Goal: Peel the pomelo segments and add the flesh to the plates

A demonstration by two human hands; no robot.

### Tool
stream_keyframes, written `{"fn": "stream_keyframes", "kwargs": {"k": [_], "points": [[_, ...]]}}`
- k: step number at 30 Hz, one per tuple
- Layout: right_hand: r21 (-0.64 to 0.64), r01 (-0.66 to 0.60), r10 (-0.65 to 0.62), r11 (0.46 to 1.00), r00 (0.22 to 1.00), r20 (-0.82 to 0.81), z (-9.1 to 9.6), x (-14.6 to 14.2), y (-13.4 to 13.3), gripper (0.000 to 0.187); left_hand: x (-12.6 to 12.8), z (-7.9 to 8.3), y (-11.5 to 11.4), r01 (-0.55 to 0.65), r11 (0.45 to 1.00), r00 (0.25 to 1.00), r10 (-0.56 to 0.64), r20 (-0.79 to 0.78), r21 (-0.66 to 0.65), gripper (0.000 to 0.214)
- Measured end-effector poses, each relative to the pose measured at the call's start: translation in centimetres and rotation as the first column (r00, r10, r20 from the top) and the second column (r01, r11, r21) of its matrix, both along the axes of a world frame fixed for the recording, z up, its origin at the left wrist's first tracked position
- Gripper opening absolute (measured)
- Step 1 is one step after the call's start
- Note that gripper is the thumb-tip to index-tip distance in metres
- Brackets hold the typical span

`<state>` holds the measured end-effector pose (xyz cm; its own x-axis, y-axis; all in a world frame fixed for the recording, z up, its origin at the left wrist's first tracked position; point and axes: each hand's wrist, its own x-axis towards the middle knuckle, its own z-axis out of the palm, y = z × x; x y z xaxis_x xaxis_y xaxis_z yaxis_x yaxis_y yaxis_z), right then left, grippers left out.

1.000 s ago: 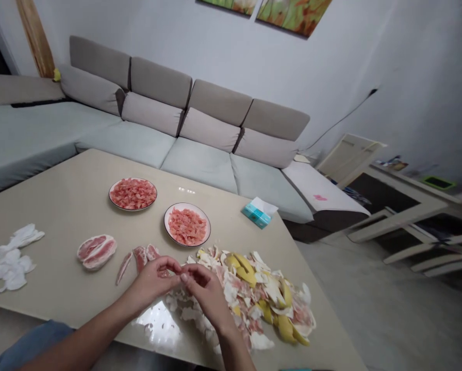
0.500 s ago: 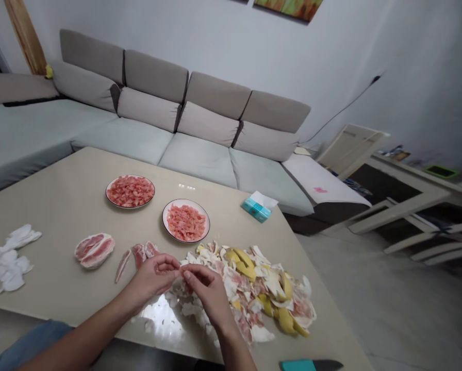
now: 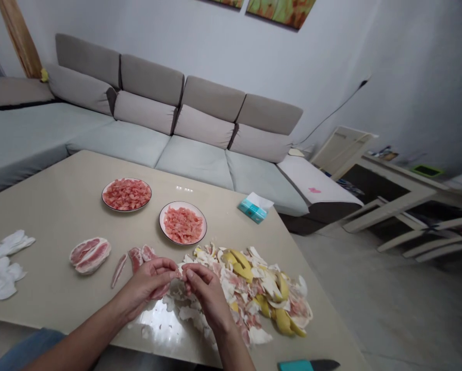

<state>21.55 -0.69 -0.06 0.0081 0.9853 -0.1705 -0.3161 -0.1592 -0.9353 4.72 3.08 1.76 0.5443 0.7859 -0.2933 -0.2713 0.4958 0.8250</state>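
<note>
Step, as judged: stripping membrane from a pomelo segment (image 3: 179,271). Left hand (image 3: 148,282) and right hand (image 3: 204,289) meet fingertip to fingertip, both pinched closed on the segment, wrists angled inward. Peel pile (image 3: 262,288) at 3 o'clock of the hands, plate (image 3: 161,222) at 12. The next pull calls for a firm counter-grip and a gentle tear.

The left grip (image 3: 149,283) and right grip (image 3: 205,293) are shown bare, as are both forearms (image 3: 99,330); blue cloth (image 3: 18,350) is seen below the tabletop's (image 3: 61,206) near-left edge.
</note>
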Motion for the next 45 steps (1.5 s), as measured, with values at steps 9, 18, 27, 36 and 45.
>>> {"fn": "stream_keyframes", "kwargs": {"k": [9, 18, 27, 36, 45], "points": [[0.093, 0.026, -0.065, 0.995, 0.893, 0.445, -0.3, 1.5, 2.0, 0.029, 0.1, -0.7, 0.0, 0.009, 1.0, 0.999, -0.01, 0.04, 0.022, 0.025], [0.268, 0.172, -0.312, 0.948, 0.664, 0.68, 0.0, 5.8, 11.8, 0.012, 0.2, -1.3, 0.3, -0.016, 1.0, 0.999, 0.016, 0.038, 0.007, 0.027], [0.057, -0.204, 0.164, 0.977, 0.9, 0.404, 0.8, 1.8, 1.9, 0.035, 0.5, -0.7, -0.4, -0.018, 0.999, 0.993, 0.023, 0.112, -0.047, 0.03], [0.081, -0.111, 0.047, 0.991, 0.828, 0.558, -0.2, 2.4, 2.4, 0.027, 0.8, -2.2, -0.6, -0.041, 0.983, 0.991, 0.063, 0.117, -0.179, 0.028], [0.159, 0.145, -0.214, 0.977, 0.585, 0.782, -2.5, 8.7, 13.6, 0.023, 0.6, -4.5, 1.1, -0.216, 0.87, 0.948, 0.295, 0.118, -0.443, 0.014]]}}
